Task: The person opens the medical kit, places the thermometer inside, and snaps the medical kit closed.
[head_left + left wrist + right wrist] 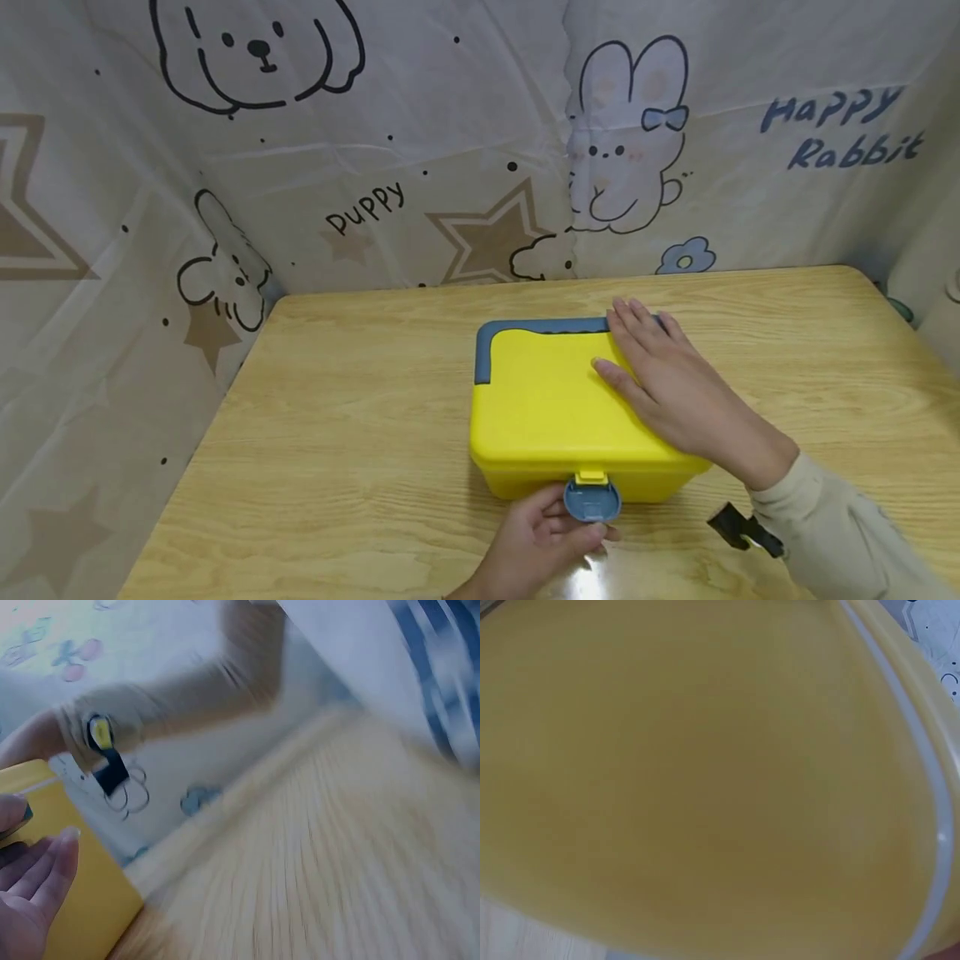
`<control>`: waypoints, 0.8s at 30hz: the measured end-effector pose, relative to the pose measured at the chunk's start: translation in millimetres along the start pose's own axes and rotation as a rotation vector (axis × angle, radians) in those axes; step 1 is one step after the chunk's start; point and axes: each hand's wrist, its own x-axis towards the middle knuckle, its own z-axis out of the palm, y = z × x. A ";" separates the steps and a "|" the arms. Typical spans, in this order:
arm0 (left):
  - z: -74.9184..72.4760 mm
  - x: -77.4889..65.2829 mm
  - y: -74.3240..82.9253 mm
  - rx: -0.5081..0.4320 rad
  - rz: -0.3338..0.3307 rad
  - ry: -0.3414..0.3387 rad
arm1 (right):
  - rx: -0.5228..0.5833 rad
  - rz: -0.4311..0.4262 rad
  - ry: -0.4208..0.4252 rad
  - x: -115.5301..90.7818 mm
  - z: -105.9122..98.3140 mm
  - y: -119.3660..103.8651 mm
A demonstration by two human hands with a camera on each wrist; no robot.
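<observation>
A yellow plastic storage box (547,400) with a blue-grey carry handle (540,326) folded along the back of its lid sits on the wooden table, lid down. My right hand (667,392) lies flat on the right part of the lid, fingertips reaching over the handle. At the box's front, the blue-grey latch (592,502) is tilted outward, showing its hollow inner side. My left hand (536,537) pinches it, thumb at its lower edge. The left wrist view shows the left fingers (56,874) beside the yellow wall. In the right wrist view the box wall (705,780) fills most of the picture.
The wood-grain table (330,433) extends around the box on all sides. A printed curtain (420,150) with cartoon animals and stars hangs behind and to the left. A black strap piece (745,530) hangs off the right wrist.
</observation>
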 end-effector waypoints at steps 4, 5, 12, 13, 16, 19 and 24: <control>8.3 6.0 0.6 -0.031 0.038 -0.023 | 0.005 -0.009 0.024 -1.3 3.5 2.6; 9.3 7.1 0.4 -0.046 0.051 -0.043 | 0.008 -0.011 0.028 -1.4 4.2 2.9; 6.3 7.6 -1.5 -0.296 0.059 -0.228 | 0.017 -0.015 0.055 -2.0 7.4 2.4; 5.4 7.1 -1.9 -0.372 0.041 -0.261 | 0.016 -0.016 0.059 -2.3 7.3 2.2; 3.8 6.2 -3.8 -0.590 -0.053 -0.312 | 0.016 -0.017 0.064 -2.7 7.4 1.9; 4.9 5.8 -6.6 -0.699 -0.093 -0.292 | 0.018 -0.018 0.068 -3.4 7.9 2.1; 7.7 6.1 -9.8 -0.774 -0.094 -0.253 | 0.023 -0.016 0.076 -5.1 10.0 2.3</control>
